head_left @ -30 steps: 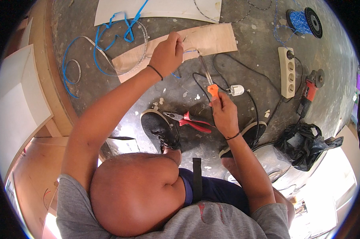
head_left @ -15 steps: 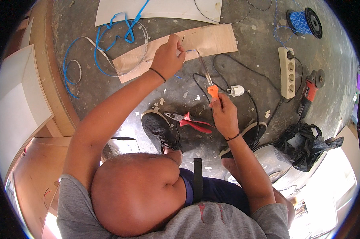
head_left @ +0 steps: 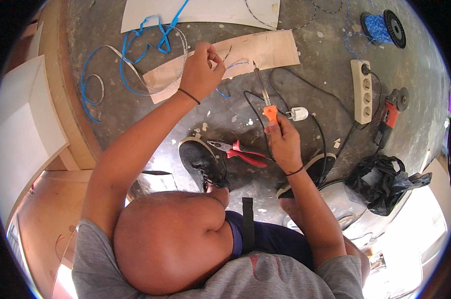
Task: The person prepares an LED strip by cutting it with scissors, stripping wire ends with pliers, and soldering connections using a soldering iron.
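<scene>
My left hand (head_left: 200, 72) is over a thin plywood strip (head_left: 273, 49), its fingers closed in a pinch on a thin wire. The wire's blue end (head_left: 238, 63) sticks out to the right of the fingers. In my right hand (head_left: 284, 144) is a soldering iron (head_left: 270, 112), gripped by its orange handle. Its metal tip points away from me over the plywood, a small gap to the right of the wire's end. A short dark wire piece (head_left: 228, 53) shows beside my left fingers. Red-handled pliers (head_left: 246, 155) lie on the floor between my shoes.
A thin blue-and-white strip (head_left: 88, 94) lies coiled at the left. On the right are a white plug (head_left: 299, 114), a power strip (head_left: 361, 94), an angle grinder (head_left: 390, 117), a black plastic bag (head_left: 380, 184) and a blue cord spool (head_left: 380, 29). Black cables cross the floor.
My left hand has shifted slightly left with the wire. The soldering iron's tip, earlier at the wire's end, now stands a little apart from it.
</scene>
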Demonstrator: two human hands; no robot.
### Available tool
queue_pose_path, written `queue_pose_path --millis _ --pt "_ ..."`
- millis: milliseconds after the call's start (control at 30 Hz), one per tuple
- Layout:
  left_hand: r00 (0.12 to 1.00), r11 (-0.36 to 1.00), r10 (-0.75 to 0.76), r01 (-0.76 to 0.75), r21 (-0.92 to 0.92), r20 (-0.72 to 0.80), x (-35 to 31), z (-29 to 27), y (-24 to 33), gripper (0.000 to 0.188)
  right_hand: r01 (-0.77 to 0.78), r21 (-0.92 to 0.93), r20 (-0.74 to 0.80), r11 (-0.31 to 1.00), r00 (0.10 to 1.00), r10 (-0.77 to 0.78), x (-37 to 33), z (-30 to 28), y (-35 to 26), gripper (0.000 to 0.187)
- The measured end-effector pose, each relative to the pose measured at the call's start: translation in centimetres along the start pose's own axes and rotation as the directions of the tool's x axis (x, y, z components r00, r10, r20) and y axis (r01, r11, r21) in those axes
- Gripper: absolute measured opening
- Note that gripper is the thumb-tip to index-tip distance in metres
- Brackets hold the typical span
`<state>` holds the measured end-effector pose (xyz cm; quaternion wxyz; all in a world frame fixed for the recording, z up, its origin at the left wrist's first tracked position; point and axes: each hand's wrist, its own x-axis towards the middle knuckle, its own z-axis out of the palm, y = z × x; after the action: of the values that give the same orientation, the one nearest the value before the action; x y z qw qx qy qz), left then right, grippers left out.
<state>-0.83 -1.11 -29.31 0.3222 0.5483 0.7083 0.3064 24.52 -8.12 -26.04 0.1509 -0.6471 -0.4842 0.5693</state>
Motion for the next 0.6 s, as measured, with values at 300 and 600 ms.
queue_pose_path --millis 300,600 --pt "0.999 0.998 0.033 -0.033 0.057 0.01 -1.0 -0.2 -0.8 0.015 -0.014 0.022 -0.002 1.0 1.0 0.014 0.1 0.0 -0.2 0.024" --pt "0.995 0.99 0.103 -0.104 0.097 0.017 -1.1 1.3 -0.5 0.02 -0.032 0.035 0.001 0.999 1.0 0.032 0.1 -0.1 -0.6 0.024"
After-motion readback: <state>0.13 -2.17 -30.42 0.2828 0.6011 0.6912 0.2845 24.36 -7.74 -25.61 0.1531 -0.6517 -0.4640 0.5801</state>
